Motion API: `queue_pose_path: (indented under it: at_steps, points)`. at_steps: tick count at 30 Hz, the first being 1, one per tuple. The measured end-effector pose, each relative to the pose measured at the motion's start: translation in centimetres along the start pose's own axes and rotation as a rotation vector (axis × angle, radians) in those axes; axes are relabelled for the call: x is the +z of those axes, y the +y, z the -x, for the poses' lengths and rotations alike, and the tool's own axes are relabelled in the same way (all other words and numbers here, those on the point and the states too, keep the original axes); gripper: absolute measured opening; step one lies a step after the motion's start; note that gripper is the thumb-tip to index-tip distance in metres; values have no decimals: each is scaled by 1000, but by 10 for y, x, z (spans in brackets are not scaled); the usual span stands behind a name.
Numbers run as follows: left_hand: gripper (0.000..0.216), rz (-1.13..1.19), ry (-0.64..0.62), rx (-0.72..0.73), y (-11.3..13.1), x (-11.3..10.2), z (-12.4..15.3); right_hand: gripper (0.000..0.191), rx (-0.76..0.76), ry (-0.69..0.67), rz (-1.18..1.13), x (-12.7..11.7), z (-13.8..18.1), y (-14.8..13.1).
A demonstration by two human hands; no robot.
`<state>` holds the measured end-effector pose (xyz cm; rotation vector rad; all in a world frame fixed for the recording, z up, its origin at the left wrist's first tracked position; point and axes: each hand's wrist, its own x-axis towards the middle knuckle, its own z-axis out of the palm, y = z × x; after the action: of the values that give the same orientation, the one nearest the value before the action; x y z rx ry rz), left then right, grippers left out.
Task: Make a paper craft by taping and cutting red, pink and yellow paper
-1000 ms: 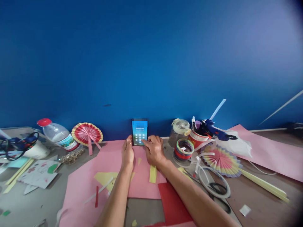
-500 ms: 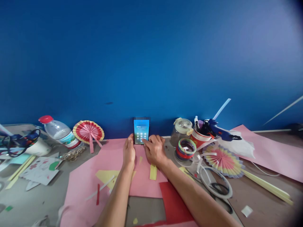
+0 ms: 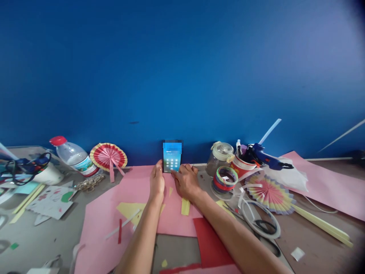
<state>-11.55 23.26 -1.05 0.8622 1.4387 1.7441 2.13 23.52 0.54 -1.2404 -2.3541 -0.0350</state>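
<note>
A smartphone (image 3: 172, 158) stands upright close to the blue wall, its lit screen showing a number keypad and a blurred patch at the top. My left hand (image 3: 156, 180) is closed on its left edge, the fingers close together. At the lower right edge, my right hand (image 3: 187, 180) is curled against the phone, with one fingertip at the bottom of the screen. The fingers' far sides are hidden. Beneath both hands lies pink paper (image 3: 139, 179), with a yellow paper strip (image 3: 185, 206) by the right wrist.
On the left are a bottle (image 3: 75, 158), a red paper fan (image 3: 110, 156) and a chain (image 3: 89, 183). To the right stand a lidded jar (image 3: 219, 158), tape rolls (image 3: 225, 179), a cup (image 3: 242, 167) with a glue gun (image 3: 268, 159), and another paper fan (image 3: 269, 194). Red paper (image 3: 212, 243) lies in front.
The whole view has shifted slightly. The fingertip of my right hand has moved from the keypad down to the screen's bottom edge. Fewer dots show above the keypad.
</note>
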Motion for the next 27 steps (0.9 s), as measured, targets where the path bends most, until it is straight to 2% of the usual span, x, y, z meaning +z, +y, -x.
queue_pose_path:
  at_steps: [6,16,20,27]
  points:
    - [44,-4,-7,6,2,1,1,36,0,14,16,-2,0,-1]
    - [44,-14,-9,12,3,-2,2,51,24,123,57,-4,-10,-8]
    - [46,-7,-21,21,2,-1,1,42,10,139,26,-4,-5,-6]
    - [48,-2,-34,19,0,-2,1,24,-11,55,17,-2,2,-1]
